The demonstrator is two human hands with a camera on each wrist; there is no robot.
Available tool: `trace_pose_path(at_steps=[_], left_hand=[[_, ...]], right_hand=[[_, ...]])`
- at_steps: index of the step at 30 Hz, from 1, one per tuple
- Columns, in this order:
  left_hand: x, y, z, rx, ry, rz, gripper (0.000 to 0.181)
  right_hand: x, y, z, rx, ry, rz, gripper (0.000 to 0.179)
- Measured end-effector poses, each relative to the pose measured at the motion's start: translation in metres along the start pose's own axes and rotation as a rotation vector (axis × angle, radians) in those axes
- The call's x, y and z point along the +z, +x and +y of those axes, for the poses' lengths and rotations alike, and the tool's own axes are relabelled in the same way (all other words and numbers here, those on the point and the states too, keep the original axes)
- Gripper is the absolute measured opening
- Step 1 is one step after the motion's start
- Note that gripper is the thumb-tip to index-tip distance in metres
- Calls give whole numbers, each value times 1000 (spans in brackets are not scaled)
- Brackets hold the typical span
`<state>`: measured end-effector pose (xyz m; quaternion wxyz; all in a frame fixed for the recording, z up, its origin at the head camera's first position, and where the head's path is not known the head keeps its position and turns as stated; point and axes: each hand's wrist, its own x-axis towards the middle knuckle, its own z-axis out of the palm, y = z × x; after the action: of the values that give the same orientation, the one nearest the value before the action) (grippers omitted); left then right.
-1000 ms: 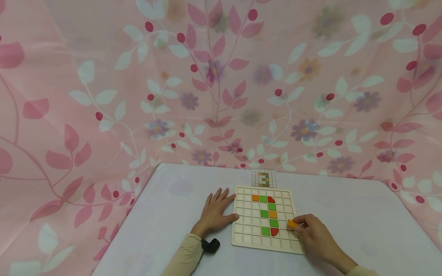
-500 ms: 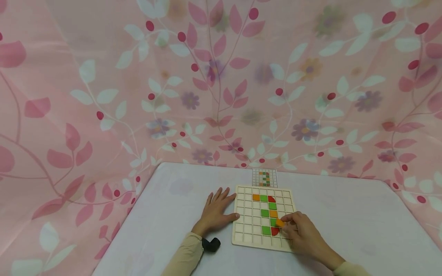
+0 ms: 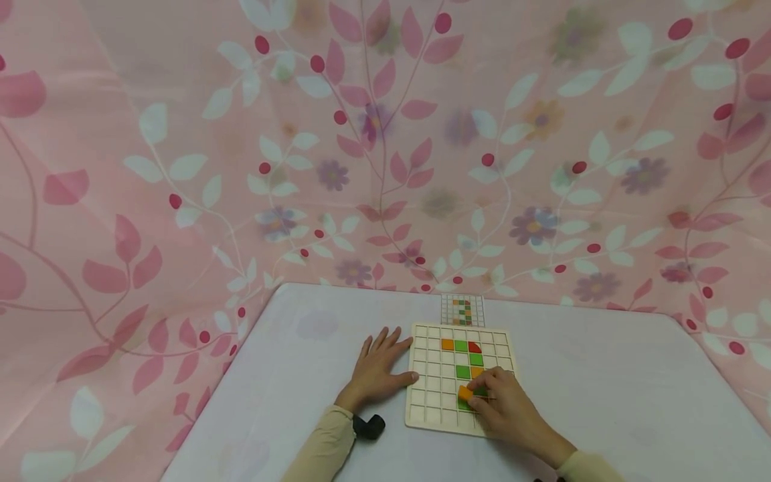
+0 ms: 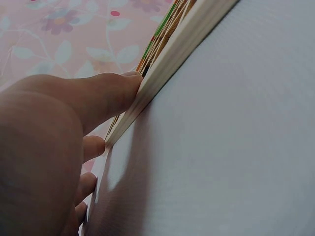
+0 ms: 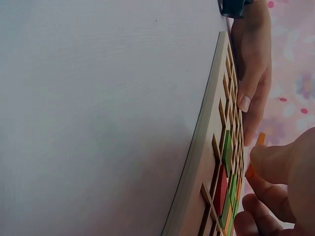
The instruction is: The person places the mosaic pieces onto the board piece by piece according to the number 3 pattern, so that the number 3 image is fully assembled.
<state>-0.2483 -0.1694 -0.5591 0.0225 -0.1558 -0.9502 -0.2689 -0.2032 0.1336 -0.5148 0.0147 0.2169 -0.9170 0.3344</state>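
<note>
A pale wooden grid board [image 3: 434, 385] lies on the table with coloured tiles set in its cells. My right hand [image 3: 508, 408] pinches an orange square tile [image 3: 465, 393] between thumb and fingers, close over the board's lower middle. Below it shows part of a green tile [image 3: 463, 405]; the hand hides the red tile beside that in the head view, though the right wrist view shows the red tile [image 5: 221, 189]. My left hand [image 3: 379, 371] lies spread at the board's left side, with its thumb [image 4: 113, 93] on the board's edge.
Behind the board lies a printed pattern card [image 3: 448, 311] with a similar coloured grid. Higher on the board sit an orange tile [image 3: 447, 344], a green tile [image 3: 460, 345] and a red rounded tile [image 3: 474, 347]. A black strap device [image 3: 369, 427] is on the left wrist.
My right hand has carried the orange tile leftward from the board's right edge to over the lower middle cells. The left hand has stayed in place.
</note>
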Motion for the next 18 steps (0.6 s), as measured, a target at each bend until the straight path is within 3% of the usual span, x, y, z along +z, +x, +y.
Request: trace_pose_path(at_steps=[11, 18], left_hand=[[-1, -2, 3, 21, -33, 15, 77], [-3, -2, 4, 17, -31, 12, 76]], right_hand=[[10, 1, -4, -18, 5, -38, 14], [16, 6, -6, -35, -27, -15, 17]])
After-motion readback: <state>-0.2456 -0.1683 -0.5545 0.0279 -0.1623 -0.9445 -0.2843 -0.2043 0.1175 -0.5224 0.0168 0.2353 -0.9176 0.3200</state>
